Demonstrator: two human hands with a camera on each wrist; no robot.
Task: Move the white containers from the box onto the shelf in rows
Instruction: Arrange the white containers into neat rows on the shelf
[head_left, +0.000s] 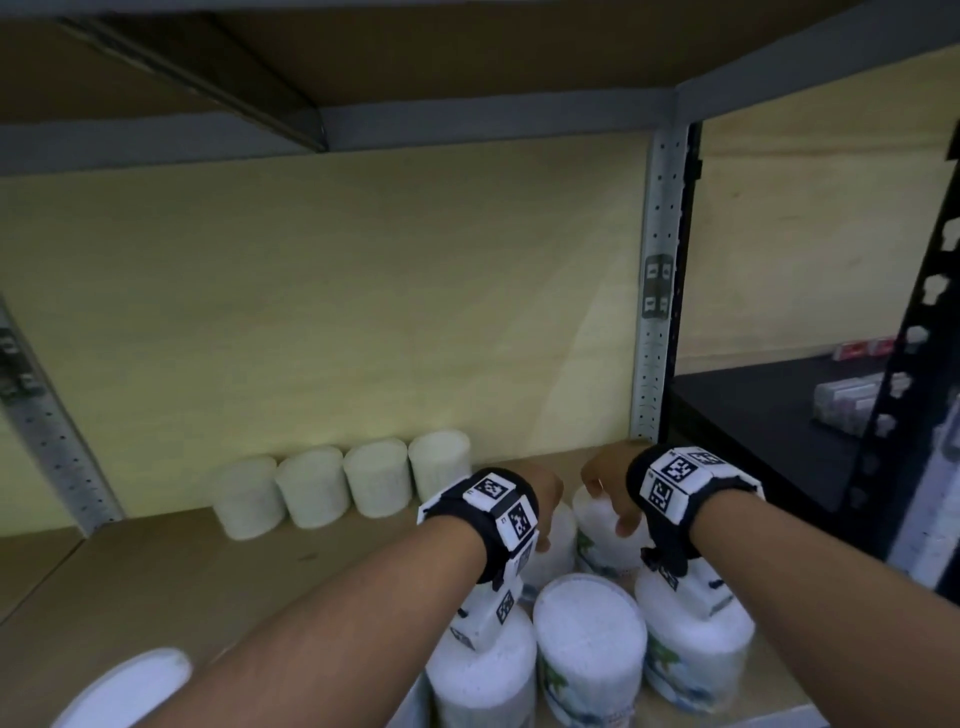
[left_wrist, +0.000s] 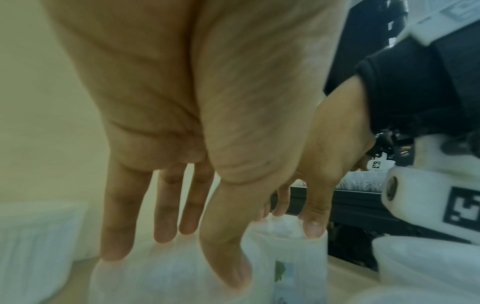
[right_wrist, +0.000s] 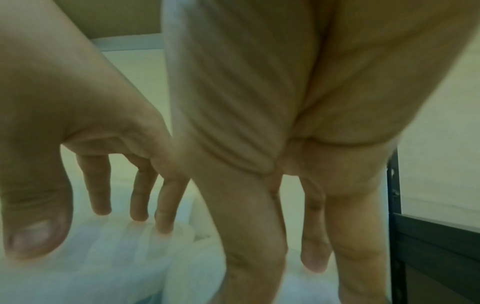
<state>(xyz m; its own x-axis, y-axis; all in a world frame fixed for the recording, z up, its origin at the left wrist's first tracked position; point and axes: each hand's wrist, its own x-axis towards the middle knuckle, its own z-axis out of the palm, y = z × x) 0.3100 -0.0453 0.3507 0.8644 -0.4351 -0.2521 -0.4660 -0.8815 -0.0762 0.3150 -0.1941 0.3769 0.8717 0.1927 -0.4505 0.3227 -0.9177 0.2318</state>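
Four white containers (head_left: 343, 488) stand in a row against the back of the shelf board (head_left: 182, 571). To their right, my left hand (head_left: 548, 519) reaches down over a white container (head_left: 558, 545) and holds its top, thumb on the near side (left_wrist: 192, 253). Beside it my right hand (head_left: 608, 504) holds the top of another white container (head_left: 605, 535), which carries a green and blue label (left_wrist: 281, 269). In the right wrist view its thumb and fingers (right_wrist: 315, 257) straddle the rim. Three more containers (head_left: 589, 654) stand in front, under my wrists.
A grey perforated post (head_left: 654, 291) rises just behind my right hand, with a black shelf unit (head_left: 769, 415) beyond it. The upper shelf (head_left: 415, 124) hangs overhead. A blurred white object (head_left: 124, 691) sits at the lower left. Bare board lies left of my arms.
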